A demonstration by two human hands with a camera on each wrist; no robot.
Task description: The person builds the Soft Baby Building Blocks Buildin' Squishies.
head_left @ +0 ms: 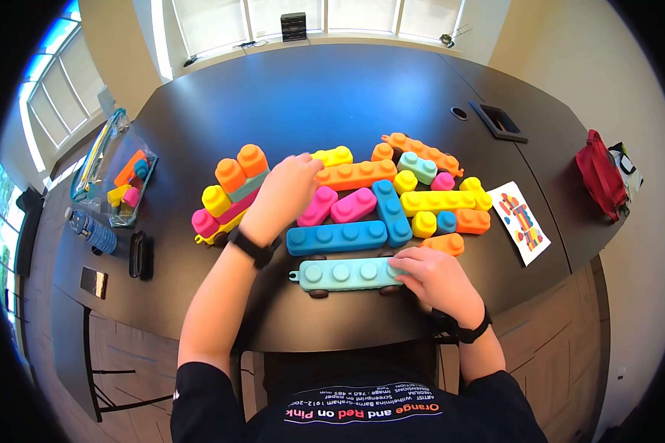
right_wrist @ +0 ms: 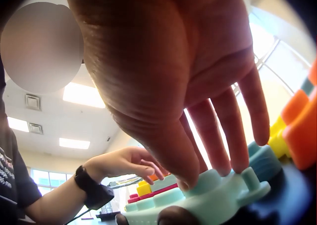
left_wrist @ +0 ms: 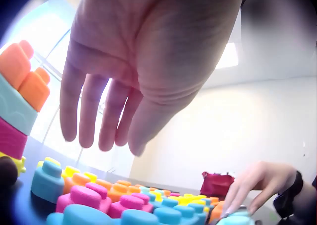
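Note:
My left hand (head_left: pixel 284 193) reaches over the bricks, its fingers loosely extended and holding nothing in the left wrist view. Below it are pink bricks (head_left: pixel 318 206) and a long orange brick (head_left: pixel 356 174); a blue brick (left_wrist: pixel 48 183) also shows there, hidden under the hand in the head view. A light-blue wheeled base (head_left: pixel 347 274) with studs lies at the table's near side. At its right end my right hand (head_left: pixel 440 279) pinches a stud between thumb and fingers. Behind the base stand a long blue brick (head_left: pixel 338 238) and an upright-running blue brick (head_left: pixel 391 212).
To the left stands a wheeled stack with orange bricks (head_left: pixel 230 175) on top. Yellow bricks (head_left: pixel 437 201) and an orange wheeled base (head_left: pixel 425 153) lie right. A picture sheet (head_left: pixel 522 224), a clear bag (head_left: pixel 125 173), a water bottle (head_left: pixel 91 230) and a red bag (head_left: pixel 597 177) surround them.

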